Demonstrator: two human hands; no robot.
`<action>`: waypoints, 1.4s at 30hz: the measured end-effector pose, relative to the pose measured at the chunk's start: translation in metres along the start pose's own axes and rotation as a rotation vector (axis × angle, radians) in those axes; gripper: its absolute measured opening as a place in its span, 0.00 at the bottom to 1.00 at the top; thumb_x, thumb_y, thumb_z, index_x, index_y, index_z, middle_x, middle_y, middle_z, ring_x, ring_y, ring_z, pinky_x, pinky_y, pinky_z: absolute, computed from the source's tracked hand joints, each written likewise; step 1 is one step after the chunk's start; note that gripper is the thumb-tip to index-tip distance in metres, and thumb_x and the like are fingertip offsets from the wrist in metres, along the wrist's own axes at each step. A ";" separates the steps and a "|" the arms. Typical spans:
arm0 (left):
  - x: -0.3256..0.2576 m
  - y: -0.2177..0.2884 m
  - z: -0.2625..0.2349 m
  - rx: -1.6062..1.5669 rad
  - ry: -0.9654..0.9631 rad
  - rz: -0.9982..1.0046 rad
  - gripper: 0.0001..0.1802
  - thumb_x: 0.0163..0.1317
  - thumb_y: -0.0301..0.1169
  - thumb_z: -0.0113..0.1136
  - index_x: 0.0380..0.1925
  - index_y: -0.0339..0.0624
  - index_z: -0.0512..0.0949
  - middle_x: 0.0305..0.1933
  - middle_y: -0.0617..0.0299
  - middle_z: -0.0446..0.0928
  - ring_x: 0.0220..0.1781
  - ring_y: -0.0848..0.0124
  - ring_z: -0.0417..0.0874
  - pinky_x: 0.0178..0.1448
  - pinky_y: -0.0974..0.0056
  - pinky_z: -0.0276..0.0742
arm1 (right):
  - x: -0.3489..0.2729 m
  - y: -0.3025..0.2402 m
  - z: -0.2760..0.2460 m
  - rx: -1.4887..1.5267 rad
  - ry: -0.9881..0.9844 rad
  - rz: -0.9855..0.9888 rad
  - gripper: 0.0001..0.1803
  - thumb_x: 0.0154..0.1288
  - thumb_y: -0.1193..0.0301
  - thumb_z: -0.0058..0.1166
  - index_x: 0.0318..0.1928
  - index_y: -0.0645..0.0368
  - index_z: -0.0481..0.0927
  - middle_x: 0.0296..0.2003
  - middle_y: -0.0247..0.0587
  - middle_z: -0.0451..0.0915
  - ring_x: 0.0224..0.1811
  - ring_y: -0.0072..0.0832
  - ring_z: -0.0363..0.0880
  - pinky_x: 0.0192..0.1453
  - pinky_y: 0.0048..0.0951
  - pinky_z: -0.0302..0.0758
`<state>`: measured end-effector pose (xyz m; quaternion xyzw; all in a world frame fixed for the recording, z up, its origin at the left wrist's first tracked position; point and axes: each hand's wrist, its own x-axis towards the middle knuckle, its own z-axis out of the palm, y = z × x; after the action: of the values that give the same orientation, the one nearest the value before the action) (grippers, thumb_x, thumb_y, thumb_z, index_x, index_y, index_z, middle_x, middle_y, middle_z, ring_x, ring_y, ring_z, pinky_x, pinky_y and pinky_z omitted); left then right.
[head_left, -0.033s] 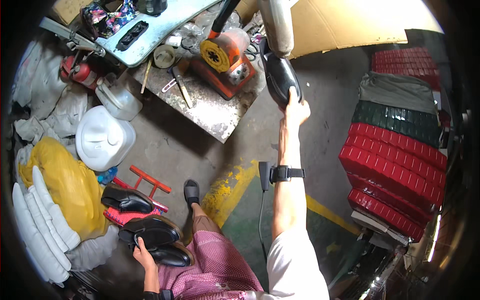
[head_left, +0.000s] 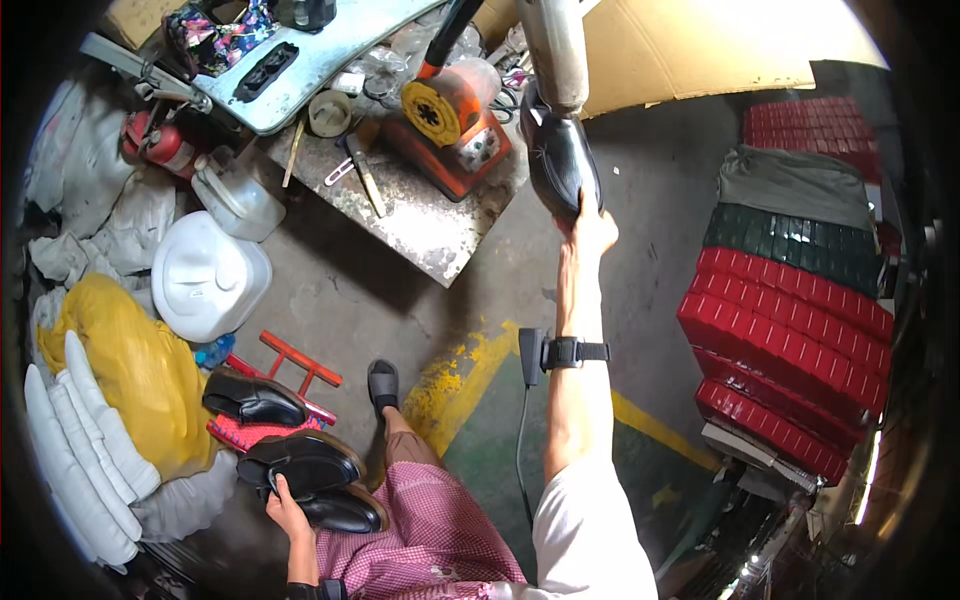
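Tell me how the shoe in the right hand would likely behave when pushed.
The shoe is probably fairly stiff: it shows no obvious sag, though the right hand grips it at one end. Its shine suggests it might also feel slippery.

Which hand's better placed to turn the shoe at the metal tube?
Probably your right hand: it holds that black shoe by its near end. Your left hand, far from the metal tube, grips another shoe.

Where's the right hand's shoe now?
Head view, just right of top centre: the shoe is at the end of the metal tube, right of the bench.
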<state>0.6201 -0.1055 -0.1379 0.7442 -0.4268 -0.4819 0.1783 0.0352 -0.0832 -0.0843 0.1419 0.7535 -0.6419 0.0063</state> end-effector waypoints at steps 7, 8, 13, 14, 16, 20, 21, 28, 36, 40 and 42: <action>0.003 -0.001 0.000 -0.074 -0.006 0.004 0.19 0.61 0.40 0.50 0.30 0.30 0.77 0.29 0.61 0.77 0.28 0.77 0.73 0.35 0.71 0.69 | -0.014 0.032 -0.022 0.621 -0.147 0.507 0.19 0.56 0.64 0.55 0.43 0.65 0.71 0.43 0.51 0.75 0.40 0.42 0.77 0.42 0.42 0.78; 0.004 -0.001 -0.001 -0.075 -0.004 0.006 0.19 0.61 0.40 0.50 0.30 0.30 0.77 0.29 0.61 0.77 0.28 0.77 0.73 0.35 0.71 0.69 | -0.015 0.032 -0.019 0.623 -0.150 0.507 0.19 0.56 0.64 0.55 0.43 0.65 0.71 0.43 0.51 0.75 0.40 0.42 0.77 0.42 0.42 0.78; 0.003 0.005 -0.005 -0.045 -0.026 -0.032 0.20 0.61 0.40 0.50 0.32 0.29 0.77 0.31 0.60 0.77 0.30 0.75 0.75 0.37 0.70 0.70 | -0.012 0.021 0.003 0.794 -0.194 0.561 0.18 0.59 0.65 0.51 0.45 0.65 0.69 0.44 0.52 0.74 0.42 0.43 0.76 0.44 0.40 0.78; 0.004 0.004 -0.006 -0.049 -0.025 -0.029 0.20 0.61 0.40 0.50 0.32 0.29 0.77 0.31 0.60 0.77 0.30 0.75 0.75 0.37 0.70 0.70 | -0.011 0.018 0.008 0.836 -0.193 0.566 0.18 0.59 0.65 0.51 0.45 0.65 0.69 0.44 0.52 0.74 0.42 0.44 0.76 0.44 0.40 0.78; 0.006 -0.001 -0.008 -0.022 -0.023 -0.012 0.20 0.61 0.40 0.50 0.32 0.29 0.77 0.31 0.60 0.77 0.30 0.75 0.75 0.37 0.70 0.70 | -0.011 0.011 0.015 0.839 -0.200 0.553 0.18 0.60 0.65 0.50 0.46 0.65 0.69 0.45 0.52 0.74 0.43 0.44 0.76 0.44 0.40 0.78; 0.010 -0.011 -0.008 -0.016 -0.028 0.005 0.20 0.61 0.40 0.50 0.31 0.29 0.77 0.30 0.60 0.77 0.30 0.75 0.75 0.37 0.69 0.70 | -0.009 0.005 0.016 0.884 -0.226 0.580 0.19 0.60 0.65 0.49 0.47 0.66 0.69 0.45 0.53 0.73 0.43 0.45 0.76 0.44 0.41 0.78; 0.010 -0.012 -0.010 -0.017 -0.031 0.003 0.20 0.61 0.40 0.50 0.31 0.29 0.77 0.30 0.60 0.77 0.30 0.75 0.75 0.37 0.69 0.70 | -0.011 0.008 0.017 0.889 -0.223 0.581 0.19 0.60 0.65 0.49 0.47 0.66 0.69 0.45 0.53 0.73 0.43 0.45 0.76 0.44 0.41 0.78; 0.003 -0.008 -0.010 -0.054 -0.012 -0.031 0.20 0.61 0.40 0.50 0.32 0.29 0.77 0.30 0.60 0.77 0.30 0.75 0.75 0.37 0.69 0.70 | -0.054 0.050 -0.040 0.722 -0.238 0.609 0.19 0.59 0.64 0.51 0.47 0.61 0.70 0.48 0.47 0.73 0.46 0.42 0.74 0.48 0.41 0.74; 0.000 0.003 -0.020 0.004 0.024 0.008 0.21 0.60 0.41 0.50 0.36 0.27 0.75 0.34 0.58 0.77 0.34 0.73 0.75 0.42 0.67 0.70 | -0.139 0.145 -0.148 0.499 -0.509 0.675 0.21 0.53 0.62 0.57 0.47 0.55 0.72 0.47 0.42 0.74 0.47 0.40 0.74 0.46 0.47 0.73; 0.005 -0.007 -0.033 0.064 0.093 -0.020 0.20 0.60 0.41 0.52 0.29 0.29 0.77 0.26 0.65 0.75 0.28 0.78 0.70 0.35 0.69 0.67 | -0.175 0.147 -0.144 0.498 -0.832 0.722 0.31 0.49 0.67 0.60 0.54 0.60 0.65 0.48 0.39 0.73 0.48 0.33 0.73 0.49 0.39 0.73; 0.007 -0.017 -0.042 0.029 0.103 -0.032 0.21 0.59 0.41 0.52 0.28 0.29 0.77 0.24 0.66 0.74 0.27 0.79 0.68 0.34 0.69 0.67 | -0.189 0.162 -0.140 0.459 -0.923 0.778 0.31 0.48 0.70 0.61 0.54 0.61 0.65 0.48 0.39 0.73 0.48 0.30 0.73 0.51 0.33 0.72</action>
<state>0.6658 -0.1079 -0.1332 0.7772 -0.4122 -0.4396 0.1812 0.2767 0.0353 -0.1803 0.1118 0.4105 -0.7324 0.5315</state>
